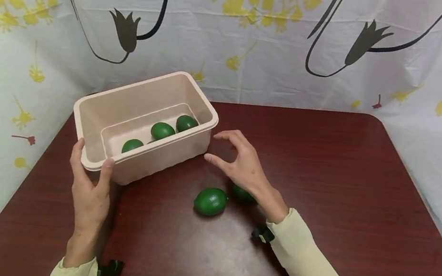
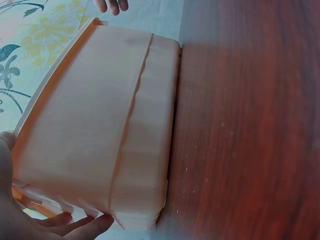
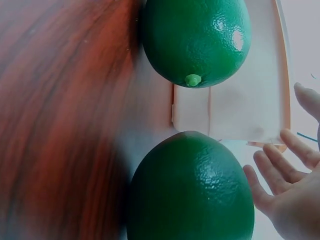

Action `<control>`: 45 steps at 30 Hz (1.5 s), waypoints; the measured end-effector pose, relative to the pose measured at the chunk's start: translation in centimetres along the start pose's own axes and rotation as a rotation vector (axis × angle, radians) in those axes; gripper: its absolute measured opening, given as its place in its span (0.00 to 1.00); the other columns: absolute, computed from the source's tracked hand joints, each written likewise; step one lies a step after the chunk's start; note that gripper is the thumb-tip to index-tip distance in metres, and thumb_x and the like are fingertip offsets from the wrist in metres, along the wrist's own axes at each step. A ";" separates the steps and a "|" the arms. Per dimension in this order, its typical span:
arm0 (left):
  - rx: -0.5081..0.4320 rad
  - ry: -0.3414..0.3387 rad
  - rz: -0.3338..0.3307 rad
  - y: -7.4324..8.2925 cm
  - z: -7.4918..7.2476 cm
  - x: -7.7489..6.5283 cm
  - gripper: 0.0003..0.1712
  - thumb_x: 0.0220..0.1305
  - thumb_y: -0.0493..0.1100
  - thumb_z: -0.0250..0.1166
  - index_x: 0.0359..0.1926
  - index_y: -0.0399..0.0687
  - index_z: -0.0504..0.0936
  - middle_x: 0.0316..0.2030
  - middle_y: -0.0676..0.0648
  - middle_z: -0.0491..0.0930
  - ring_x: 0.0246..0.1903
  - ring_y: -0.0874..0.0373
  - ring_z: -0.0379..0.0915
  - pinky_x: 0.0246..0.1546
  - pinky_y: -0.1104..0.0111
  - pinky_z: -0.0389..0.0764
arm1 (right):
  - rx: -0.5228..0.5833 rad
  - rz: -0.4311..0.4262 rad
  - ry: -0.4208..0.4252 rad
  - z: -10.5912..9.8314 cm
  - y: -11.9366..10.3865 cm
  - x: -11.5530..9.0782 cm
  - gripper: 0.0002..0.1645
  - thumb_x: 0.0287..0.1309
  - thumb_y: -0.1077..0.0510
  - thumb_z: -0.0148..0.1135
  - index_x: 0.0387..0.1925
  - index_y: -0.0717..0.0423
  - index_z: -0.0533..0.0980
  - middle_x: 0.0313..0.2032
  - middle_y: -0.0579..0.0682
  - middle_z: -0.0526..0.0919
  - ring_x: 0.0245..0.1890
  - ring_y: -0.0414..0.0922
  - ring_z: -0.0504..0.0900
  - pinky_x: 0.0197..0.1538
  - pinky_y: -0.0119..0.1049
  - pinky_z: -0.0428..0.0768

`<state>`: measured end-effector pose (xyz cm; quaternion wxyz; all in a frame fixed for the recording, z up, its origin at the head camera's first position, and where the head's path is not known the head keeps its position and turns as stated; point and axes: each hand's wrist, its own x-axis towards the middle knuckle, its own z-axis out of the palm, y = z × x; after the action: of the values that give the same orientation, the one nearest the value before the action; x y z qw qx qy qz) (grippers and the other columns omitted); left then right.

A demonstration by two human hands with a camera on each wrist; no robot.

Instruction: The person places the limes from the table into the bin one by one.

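My left hand (image 1: 91, 197) grips the near left corner of a beige plastic bin (image 1: 166, 153). Its thumb lies on the long near side and its fingers (image 2: 90, 227) reach round the short end. Inside, along the near wall, lie green limes (image 1: 162, 131), partly hidden by the rim. Just off the bin's right end, my right hand (image 1: 245, 163) holds nothing, thumb and fingers spread apart. On the table below that hand sits one lime (image 1: 211, 201). A second lime (image 1: 244, 195) is partly covered by the right wrist; both loom large in the right wrist view.
The dark red wooden table (image 1: 349, 177) carries the bin at its far left. A patterned white cloth (image 1: 260, 57) hangs behind the table and at both sides. Dark wrist straps (image 1: 263, 234) show at the sleeves.
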<state>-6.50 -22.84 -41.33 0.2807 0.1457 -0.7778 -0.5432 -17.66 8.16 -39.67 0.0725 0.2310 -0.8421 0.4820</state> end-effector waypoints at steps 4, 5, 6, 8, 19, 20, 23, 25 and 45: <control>0.000 0.003 -0.002 0.0 0.0 0.0 0.42 0.73 0.51 0.65 0.79 0.77 0.56 0.78 0.49 0.64 0.72 0.52 0.63 0.69 0.69 0.63 | 0.009 0.000 -0.034 0.0 0.1 -0.3 0.28 0.55 0.49 0.80 0.55 0.49 0.81 0.55 0.48 0.83 0.59 0.48 0.80 0.63 0.51 0.78; -0.001 0.004 -0.002 0.0 0.0 0.0 0.41 0.73 0.51 0.65 0.79 0.77 0.56 0.78 0.49 0.64 0.72 0.52 0.63 0.69 0.68 0.63 | 0.008 0.002 -0.043 0.0 0.1 -0.4 0.28 0.55 0.48 0.79 0.55 0.49 0.81 0.54 0.48 0.83 0.59 0.49 0.81 0.64 0.51 0.78; -0.003 0.004 -0.002 0.0 -0.1 0.0 0.42 0.73 0.50 0.65 0.79 0.77 0.56 0.78 0.49 0.64 0.72 0.52 0.63 0.69 0.68 0.64 | 0.008 0.004 -0.054 0.0 0.2 -0.5 0.28 0.55 0.48 0.79 0.55 0.49 0.81 0.54 0.47 0.83 0.59 0.50 0.81 0.64 0.52 0.78; -0.002 0.005 -0.003 0.0 -0.1 0.0 0.42 0.73 0.50 0.65 0.79 0.77 0.56 0.78 0.48 0.64 0.72 0.52 0.63 0.69 0.67 0.64 | 0.001 0.011 -0.075 0.0 0.3 -0.7 0.27 0.56 0.48 0.79 0.55 0.49 0.81 0.53 0.46 0.84 0.59 0.51 0.81 0.64 0.52 0.79; -0.002 0.004 -0.007 -0.1 -0.3 -0.1 0.42 0.72 0.50 0.66 0.80 0.75 0.55 0.79 0.48 0.62 0.74 0.51 0.62 0.72 0.66 0.62 | -0.009 0.029 -0.170 0.1 1.1 -1.5 0.23 0.59 0.47 0.76 0.53 0.50 0.83 0.52 0.52 0.86 0.57 0.54 0.84 0.64 0.52 0.79; 0.002 0.005 -0.007 -0.1 -0.3 -0.1 0.42 0.72 0.50 0.66 0.80 0.75 0.55 0.79 0.47 0.63 0.74 0.51 0.62 0.72 0.67 0.61 | -0.012 0.031 -0.177 0.1 1.1 -1.5 0.23 0.59 0.47 0.77 0.53 0.51 0.83 0.52 0.53 0.86 0.57 0.54 0.84 0.64 0.52 0.79; 0.012 0.007 -0.006 -0.1 -0.4 -0.1 0.42 0.72 0.51 0.66 0.79 0.76 0.56 0.79 0.48 0.62 0.74 0.51 0.62 0.72 0.68 0.61 | -0.022 0.036 -0.196 0.0 1.2 -1.8 0.24 0.59 0.47 0.77 0.53 0.54 0.83 0.51 0.54 0.87 0.56 0.51 0.84 0.64 0.50 0.79; 0.013 0.007 -0.005 -0.1 -0.4 0.0 0.42 0.72 0.52 0.66 0.79 0.77 0.56 0.79 0.47 0.62 0.74 0.51 0.62 0.72 0.68 0.61 | -0.029 0.036 -0.206 -0.1 1.3 -1.9 0.24 0.58 0.47 0.77 0.52 0.53 0.83 0.51 0.54 0.87 0.56 0.49 0.84 0.64 0.50 0.79; -0.009 0.000 0.005 -0.2 0.0 0.0 0.42 0.72 0.50 0.66 0.80 0.76 0.56 0.79 0.47 0.62 0.74 0.52 0.61 0.71 0.70 0.61 | -0.137 -0.036 -0.424 -1.1 0.8 -2.7 0.33 0.49 0.41 0.82 0.55 0.48 0.83 0.52 0.46 0.88 0.54 0.48 0.84 0.60 0.50 0.80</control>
<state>-6.55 -22.89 -41.50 0.2826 0.1426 -0.7756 -0.5462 -15.76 10.29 -40.67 -0.0819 0.3365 -0.8651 0.3628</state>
